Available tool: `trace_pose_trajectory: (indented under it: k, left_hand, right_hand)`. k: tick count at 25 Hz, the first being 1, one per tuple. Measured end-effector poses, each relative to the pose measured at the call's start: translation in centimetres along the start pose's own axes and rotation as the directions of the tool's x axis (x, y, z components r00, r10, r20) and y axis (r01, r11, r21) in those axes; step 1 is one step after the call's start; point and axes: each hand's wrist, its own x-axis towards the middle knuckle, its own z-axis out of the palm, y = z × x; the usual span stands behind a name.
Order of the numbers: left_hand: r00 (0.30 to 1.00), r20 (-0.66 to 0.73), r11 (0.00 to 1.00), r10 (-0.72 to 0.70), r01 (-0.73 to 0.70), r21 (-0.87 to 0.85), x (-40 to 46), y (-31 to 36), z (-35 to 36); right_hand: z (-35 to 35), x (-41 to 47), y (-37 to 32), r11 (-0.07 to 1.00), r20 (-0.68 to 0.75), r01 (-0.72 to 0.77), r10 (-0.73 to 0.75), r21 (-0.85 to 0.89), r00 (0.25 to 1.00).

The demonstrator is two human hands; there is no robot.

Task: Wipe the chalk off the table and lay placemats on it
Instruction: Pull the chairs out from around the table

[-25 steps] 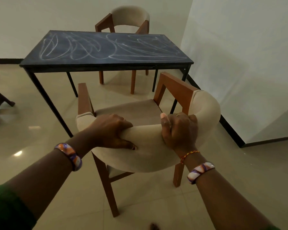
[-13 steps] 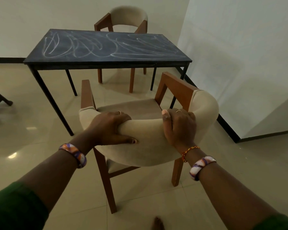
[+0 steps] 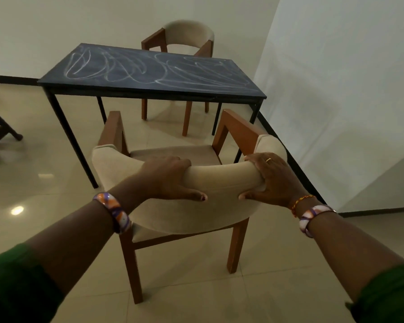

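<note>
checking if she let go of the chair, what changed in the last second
No release. The right hand slid rightwards along the near chair's backrest, so the two hands now sit wider apart. The left hand holds the same spot. Both keep their grip over the padded top. The table is unchanged, chalk scribbles unwiped.

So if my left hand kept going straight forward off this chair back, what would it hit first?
Probably the near edge of the dark chalk-scribbled table; the left hand grips the beige padded chair back, pointing toward it, though depth is unclear.
</note>
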Motion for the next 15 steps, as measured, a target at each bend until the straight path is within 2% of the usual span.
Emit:
trace_pose_trajectory:
  k: [4,7,15]
  left_hand:
    - [0.984,-0.146,0.984,-0.101,0.12,0.13,2.3,4.5,0.9]
    - [0.967,-0.22,0.982,-0.13,0.157,0.109,1.9,4.4,1.3]
    - [0.939,-0.316,0.982,-0.132,0.167,0.086,1.4,4.1,1.8]
  right_hand:
    - [-1.1,0.7,2.5,0.988,0.141,-0.087,0.068,0.131,0.988]
    - [-1.1,1.4,3.1,0.985,0.191,-0.086,0.056,0.15,0.98]
    - [-1.0,0.8,1.9,0.974,0.104,-0.136,0.119,0.179,0.987]
